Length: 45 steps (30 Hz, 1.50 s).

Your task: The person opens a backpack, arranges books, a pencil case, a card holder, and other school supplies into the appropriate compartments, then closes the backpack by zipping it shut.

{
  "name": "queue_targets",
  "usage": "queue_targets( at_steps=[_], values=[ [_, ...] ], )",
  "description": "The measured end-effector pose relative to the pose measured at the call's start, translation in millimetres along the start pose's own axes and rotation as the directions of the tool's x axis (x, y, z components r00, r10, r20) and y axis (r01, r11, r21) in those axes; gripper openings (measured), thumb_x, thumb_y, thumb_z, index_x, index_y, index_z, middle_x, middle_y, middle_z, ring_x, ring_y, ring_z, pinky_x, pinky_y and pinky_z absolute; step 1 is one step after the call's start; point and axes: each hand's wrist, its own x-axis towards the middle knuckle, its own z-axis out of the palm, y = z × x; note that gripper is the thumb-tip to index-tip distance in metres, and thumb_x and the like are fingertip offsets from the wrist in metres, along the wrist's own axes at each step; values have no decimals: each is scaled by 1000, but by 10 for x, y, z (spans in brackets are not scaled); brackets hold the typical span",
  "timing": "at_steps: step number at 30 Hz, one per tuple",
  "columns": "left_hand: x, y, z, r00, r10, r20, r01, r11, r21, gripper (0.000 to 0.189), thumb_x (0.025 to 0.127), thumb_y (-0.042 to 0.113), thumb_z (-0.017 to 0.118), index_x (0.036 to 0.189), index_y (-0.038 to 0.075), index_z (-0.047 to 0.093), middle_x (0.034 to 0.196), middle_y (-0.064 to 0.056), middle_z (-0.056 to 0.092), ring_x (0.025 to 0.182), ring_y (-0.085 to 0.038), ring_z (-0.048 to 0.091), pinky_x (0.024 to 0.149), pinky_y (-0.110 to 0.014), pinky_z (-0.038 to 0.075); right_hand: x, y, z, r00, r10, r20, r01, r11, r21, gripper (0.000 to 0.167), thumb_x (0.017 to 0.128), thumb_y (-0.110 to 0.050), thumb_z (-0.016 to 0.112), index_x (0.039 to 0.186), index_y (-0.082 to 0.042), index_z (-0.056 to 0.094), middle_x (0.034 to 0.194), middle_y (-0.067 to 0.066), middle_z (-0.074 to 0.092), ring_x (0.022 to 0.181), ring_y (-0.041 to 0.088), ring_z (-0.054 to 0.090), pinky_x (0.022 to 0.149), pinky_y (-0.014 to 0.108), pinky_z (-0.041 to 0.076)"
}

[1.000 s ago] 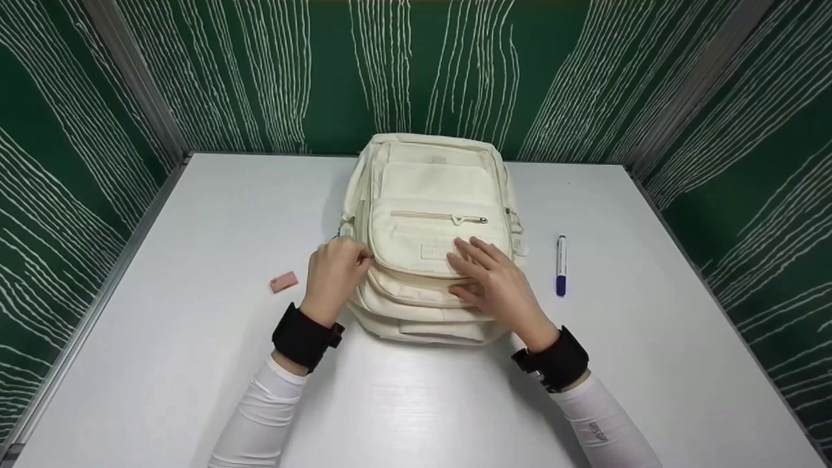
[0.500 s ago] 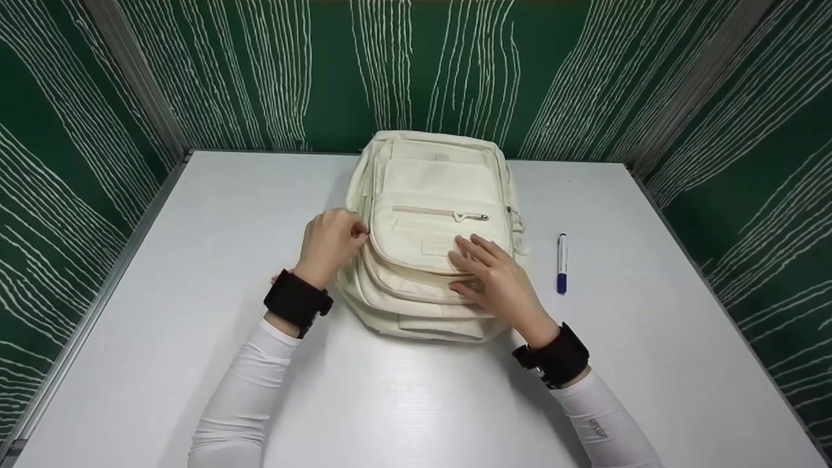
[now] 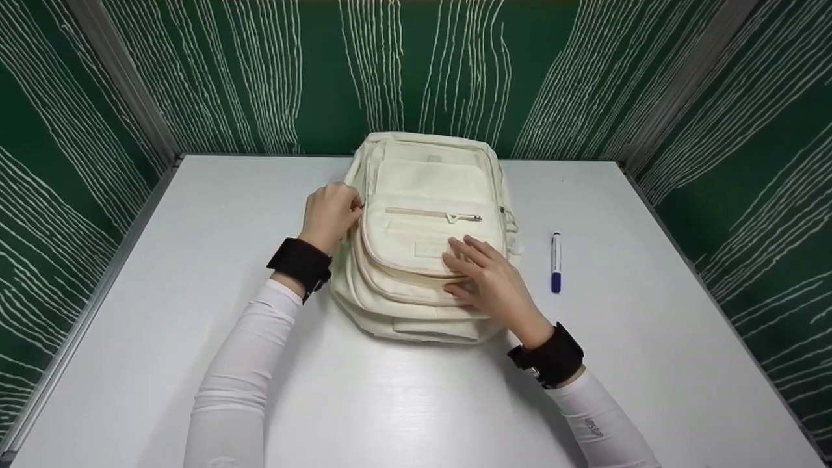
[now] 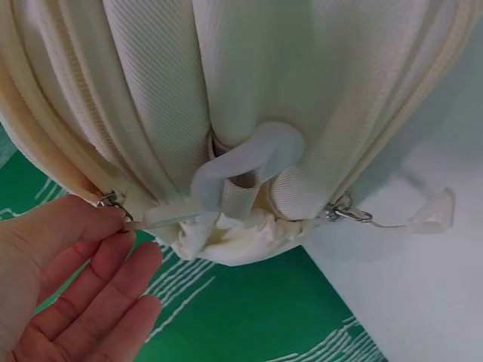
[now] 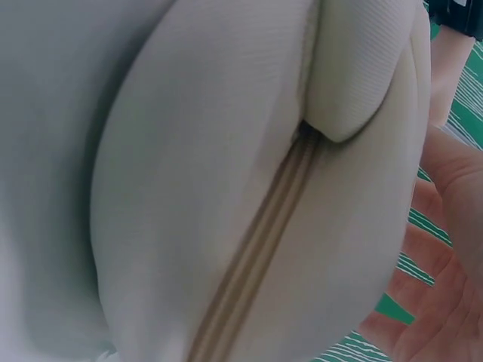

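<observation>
A cream backpack lies on the table with its front face up. At its left side, my left hand pinches a zipper pull between thumb and forefinger. The left wrist view shows this grip close up, at a metal zipper slider with a pale pull tab. Its other fingers are loosely bent. My right hand rests on the lower front of the bag with its fingers spread, near the stitched label. A closed zipper seam runs along the bag in the right wrist view.
A marker with a blue cap lies on the white table, right of the bag. A second zipper pull hangs from the bag's side. Green walls with white streaks stand behind and at both sides.
My left hand has moved up along the bag's left side, away from the lower corner, still pinching the zipper pull. The pink eraser is now hidden by my left arm. My right hand stays put.
</observation>
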Motion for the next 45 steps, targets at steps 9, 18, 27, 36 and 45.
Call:
queue_targets(
  at_steps=[9, 18, 27, 36, 45],
  values=[
    [134, -48, 79, 999, -51, 3, 51, 997, -64, 11, 93, 12, 73, 95, 4, 80, 93, -14, 78, 89, -37, 74, 79, -49, 60, 13, 5, -4, 1000, 2, 0, -2, 1000, 5, 53, 84, -30, 84, 131, -11, 70, 147, 13, 61, 139, 39, 55, 118, 51, 44],
    [133, -38, 152, 997, -73, -18, 72, 995, -72, 12, 95, 12, 71, 91, 5, 80, 91, -14, 79, 86, -35, 74, 78, -47, 61, 2, 19, -1, 1000, -17, -24, 17, 1000, -18, 52, 84, -30, 85, 131, -11, 70, 146, 14, 62, 138, 38, 56, 118, 51, 44],
    [42, -77, 181, 996, -90, -27, 88, 993, -79, 13, 96, 14, 69, 99, 8, 80, 99, -12, 80, 89, -34, 75, 78, -49, 61, -8, 39, -18, 1000, 11, 22, -12, 999, 30, 45, 93, -32, 76, 133, -13, 69, 148, 12, 60, 142, 38, 53, 119, 51, 43],
    [-387, -408, -19, 989, -136, 54, 140, 986, -89, 30, 95, 24, 72, 121, 9, 74, 123, -12, 75, 102, -35, 74, 78, -51, 60, 1, 33, -13, 998, -63, -27, 62, 997, -40, 35, 93, -23, 76, 126, -11, 74, 141, 15, 66, 135, 39, 59, 115, 51, 46],
    [-996, -844, -160, 968, -177, 175, 185, 982, -28, 51, 94, 25, 73, 138, 2, 61, 141, -25, 62, 122, -44, 65, 92, -59, 57, 3, 38, -30, 996, -74, -51, 72, 997, -36, 32, 92, -18, 76, 123, -10, 75, 138, 16, 68, 133, 39, 61, 113, 52, 47]
  ],
)
